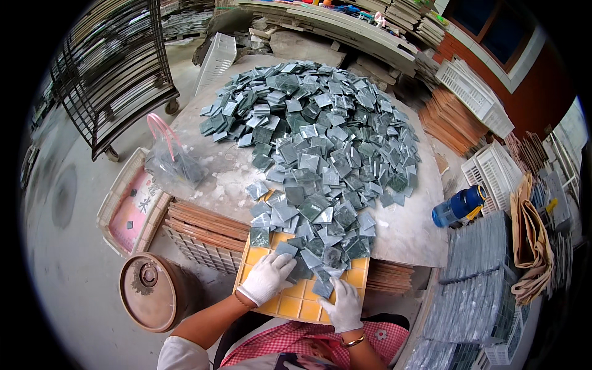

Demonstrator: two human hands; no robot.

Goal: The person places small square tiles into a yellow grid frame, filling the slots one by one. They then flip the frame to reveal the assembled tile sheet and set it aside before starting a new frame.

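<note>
A yellow gridded tray [290,306] lies in front of me, its far part covered by loose square grey-green stone tiles [313,207]. My left hand [269,279], in a white glove, rests over the tray's left half. Its fingers reach out against a tile [300,270] and hide part of it. To the right, my right hand [344,305], gloved too, has thumb and forefinger apart beside a tile [322,288] at the pile's near edge. Several tray cells near me show bare yellow. The tiles overlap at many angles and run back into a large heap.
The heap sits on a pale worktable [407,231]. Left are a brown drum [148,295], a white basket [108,213], a clear bag with pink handles [176,163] and a wheeled rack [117,80]. Right are a blue bottle [457,206], white crates [493,172] and stacked tile sheets [472,277].
</note>
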